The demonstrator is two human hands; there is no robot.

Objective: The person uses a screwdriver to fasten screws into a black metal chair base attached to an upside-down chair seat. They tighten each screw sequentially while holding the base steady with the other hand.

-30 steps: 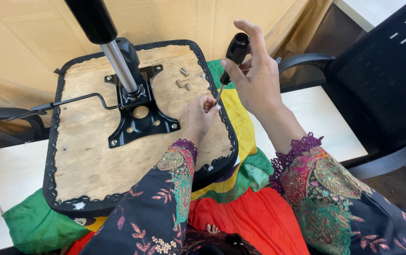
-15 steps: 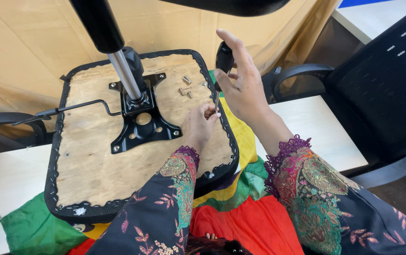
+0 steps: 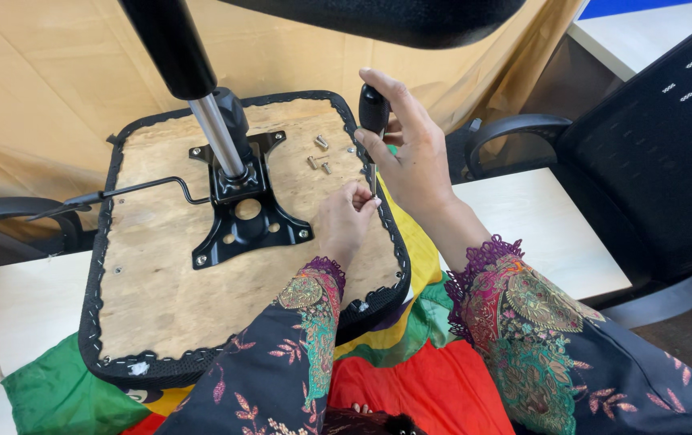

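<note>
Your right hand [image 3: 414,157] grips the screwdriver [image 3: 373,121] upright while your left hand [image 3: 344,221] pinches its tip, steadying it against the upturned seat base [image 3: 161,282] near the spare bolts [image 3: 319,155].

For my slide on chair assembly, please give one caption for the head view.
Right hand holds a black-handled screwdriver upright; left hand steadies its tip on the upturned seat base.

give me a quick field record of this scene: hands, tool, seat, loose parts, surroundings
right hand: right hand grips the black handle of a screwdriver, shaft pointing down
left hand: left hand pinches at the screwdriver tip
seat: upturned chair seat, bare plywood underside, black metal mechanism plate with gas cylinder
loose parts: bolts on the plywood
surroundings: colourful cloth beneath, black chair beside the table
</note>
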